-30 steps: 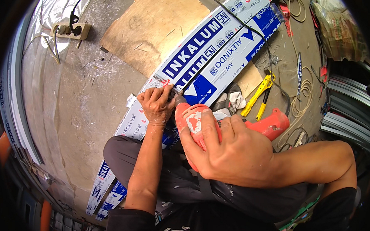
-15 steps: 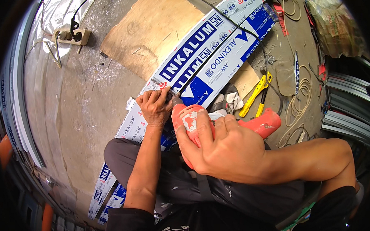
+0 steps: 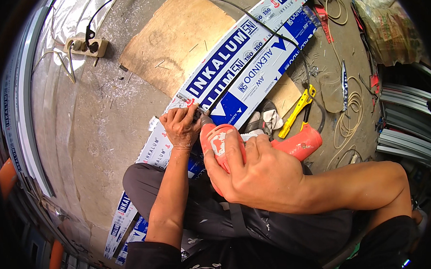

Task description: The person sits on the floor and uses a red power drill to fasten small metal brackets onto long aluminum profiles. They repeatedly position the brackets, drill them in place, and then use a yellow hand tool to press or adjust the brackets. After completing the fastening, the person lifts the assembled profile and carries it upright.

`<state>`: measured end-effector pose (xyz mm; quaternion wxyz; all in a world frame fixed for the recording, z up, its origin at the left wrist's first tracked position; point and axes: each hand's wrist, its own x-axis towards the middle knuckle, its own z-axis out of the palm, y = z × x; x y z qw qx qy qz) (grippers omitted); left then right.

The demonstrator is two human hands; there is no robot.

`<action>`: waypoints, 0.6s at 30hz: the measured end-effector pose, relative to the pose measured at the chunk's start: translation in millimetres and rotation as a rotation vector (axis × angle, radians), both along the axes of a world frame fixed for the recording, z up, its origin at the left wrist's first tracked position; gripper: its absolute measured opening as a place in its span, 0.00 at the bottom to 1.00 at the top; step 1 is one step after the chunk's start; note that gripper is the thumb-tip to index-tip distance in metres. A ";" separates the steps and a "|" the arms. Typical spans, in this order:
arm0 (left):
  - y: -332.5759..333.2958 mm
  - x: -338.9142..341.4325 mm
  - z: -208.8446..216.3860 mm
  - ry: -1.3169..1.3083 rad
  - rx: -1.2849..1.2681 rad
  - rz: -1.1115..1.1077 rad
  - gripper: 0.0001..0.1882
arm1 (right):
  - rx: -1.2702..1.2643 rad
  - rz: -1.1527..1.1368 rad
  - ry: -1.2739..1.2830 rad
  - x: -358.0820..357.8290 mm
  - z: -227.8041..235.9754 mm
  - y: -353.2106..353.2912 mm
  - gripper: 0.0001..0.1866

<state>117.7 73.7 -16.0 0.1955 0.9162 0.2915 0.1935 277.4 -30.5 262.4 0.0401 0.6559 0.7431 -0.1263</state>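
My right hand is wrapped around a red power drill, which lies on its side with its nose pointing up and left. The drill's tip meets two long aluminium profiles covered in blue and white printed film, side by side across my lap. Right at that tip, my left hand presses on the white-filmed profile with its fingers bent together. A small dark piece shows at those fingertips, too covered to name. The drill bit itself is hidden.
Plywood lies under the profiles. A beige power strip sits at the left. Beyond the drill are a yellow-handled tool and a glove. A black cable crosses the profiles. Coiled cord and stacked profiles stand right.
Both hands keep their places at the same spot on the profiles. The drill's rear end has tilted slightly, and the black cable sags a little lower at the top.
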 end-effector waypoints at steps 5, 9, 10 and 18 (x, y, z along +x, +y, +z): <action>-1.1 0.1 -0.8 -0.010 -0.018 0.007 0.20 | 0.009 -0.022 0.003 -0.7 -1.5 -1.1 0.21; -0.5 -0.8 -1.2 0.002 0.001 0.000 0.21 | 0.032 -0.019 -0.002 -2.0 -3.6 -1.0 0.20; -0.9 -0.6 -1.4 0.005 -0.011 0.003 0.21 | 0.034 -0.021 -0.003 -2.6 -3.8 -0.6 0.20; -2.2 -1.3 -2.0 -0.009 -0.026 0.007 0.22 | 0.057 0.014 -0.004 -1.8 -5.8 -2.4 0.20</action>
